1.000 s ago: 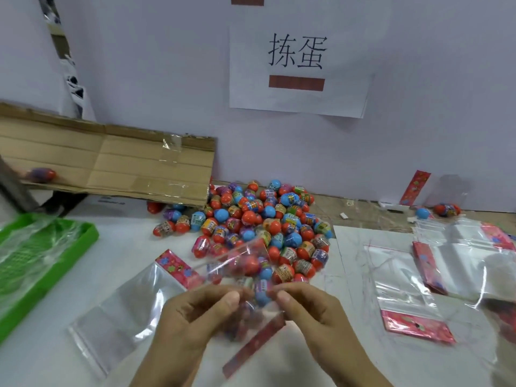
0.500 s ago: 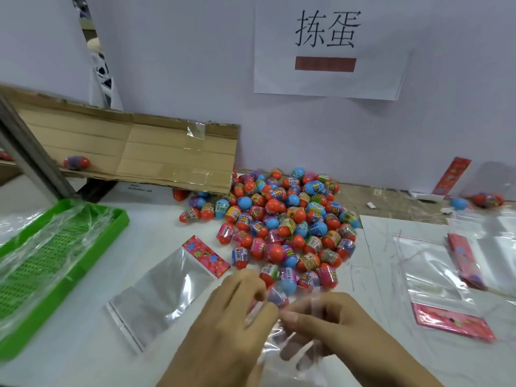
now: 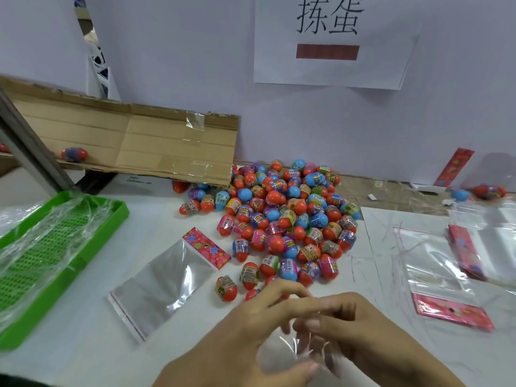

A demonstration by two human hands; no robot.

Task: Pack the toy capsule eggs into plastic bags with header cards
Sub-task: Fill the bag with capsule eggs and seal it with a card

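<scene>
eggs (image 3: 282, 219): heaped, table centre | empty bag (image 3: 159, 286): flat, left | held bag (image 3: 290, 350): blurred, apparently clear

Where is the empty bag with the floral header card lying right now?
In the head view, the empty bag lies flat on the table, left of centre, between the green tray and the egg pile.

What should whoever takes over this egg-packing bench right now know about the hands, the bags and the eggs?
Left hand and right hand: both pinch a crumpled clear plastic bag low at the front; its contents cannot be made out.
Pile of red, blue and pink toy capsule eggs: loose on the table behind the hands.
Flat empty clear bag with a pink floral header card: left of the pile, unfilled.
More flat bags with red header cards: on the right.
Green plastic tray lined with film: far left.
Done: no finished pack visible. Left: nearly all eggs.
</scene>
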